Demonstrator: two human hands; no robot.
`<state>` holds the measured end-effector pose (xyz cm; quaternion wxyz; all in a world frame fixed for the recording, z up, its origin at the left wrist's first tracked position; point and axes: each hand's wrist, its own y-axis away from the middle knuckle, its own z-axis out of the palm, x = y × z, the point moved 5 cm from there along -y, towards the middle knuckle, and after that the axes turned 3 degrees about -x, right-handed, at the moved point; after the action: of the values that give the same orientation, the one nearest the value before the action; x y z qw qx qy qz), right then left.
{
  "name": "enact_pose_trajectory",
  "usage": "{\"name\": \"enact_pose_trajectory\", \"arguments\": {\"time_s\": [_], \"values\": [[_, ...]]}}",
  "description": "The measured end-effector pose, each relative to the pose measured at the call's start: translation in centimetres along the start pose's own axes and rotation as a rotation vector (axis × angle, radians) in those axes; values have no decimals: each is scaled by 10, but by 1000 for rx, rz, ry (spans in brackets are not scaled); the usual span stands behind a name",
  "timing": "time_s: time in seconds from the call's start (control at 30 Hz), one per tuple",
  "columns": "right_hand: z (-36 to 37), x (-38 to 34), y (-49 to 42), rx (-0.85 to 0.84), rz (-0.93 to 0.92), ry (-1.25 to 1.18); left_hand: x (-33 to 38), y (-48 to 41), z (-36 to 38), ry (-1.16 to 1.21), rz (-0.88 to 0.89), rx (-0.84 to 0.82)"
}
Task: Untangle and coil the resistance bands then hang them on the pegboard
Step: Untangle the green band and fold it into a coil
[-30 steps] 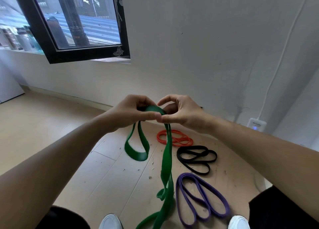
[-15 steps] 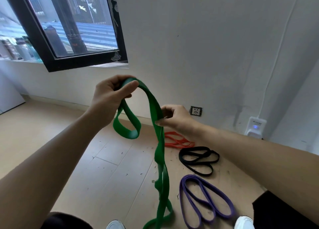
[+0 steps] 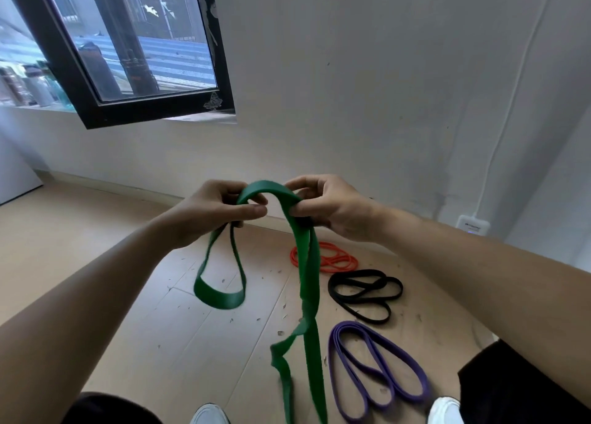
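Note:
A wide green resistance band (image 3: pixel 308 283) arches between my two hands at chest height. My left hand (image 3: pixel 211 211) pinches one side of the arch, and a short loop hangs below it. My right hand (image 3: pixel 332 207) grips the other side, from which a long twisted length drops toward the floor between my shoes. On the wooden floor lie an orange band (image 3: pixel 335 259), a black band (image 3: pixel 364 291) and a purple band (image 3: pixel 377 369), each folded in loose loops. No pegboard is in view.
A white wall (image 3: pixel 383 88) stands ahead with a black-framed window (image 3: pixel 137 56) at upper left. A white power adapter (image 3: pixel 472 224) with a cable sits at the wall's base on the right. Bits of debris dot the floor. My white shoes (image 3: pixel 209 415) show at the bottom.
My left hand has come down from its raised position and back beside my right hand. The short green loop has dropped lower with it, and the band's arch is tighter.

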<state>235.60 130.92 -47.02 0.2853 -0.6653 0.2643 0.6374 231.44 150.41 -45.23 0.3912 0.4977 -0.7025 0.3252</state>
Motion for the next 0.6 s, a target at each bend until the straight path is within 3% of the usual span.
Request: {"name": "enact_pose_trajectory", "arguments": {"time_s": [0.23, 0.6], "values": [[7, 8, -3, -39, -6, 78, 17, -10, 16, 4, 35, -1], [27, 29, -13, 47, 40, 304, 42, -2, -41, 505, 236, 528]]}}
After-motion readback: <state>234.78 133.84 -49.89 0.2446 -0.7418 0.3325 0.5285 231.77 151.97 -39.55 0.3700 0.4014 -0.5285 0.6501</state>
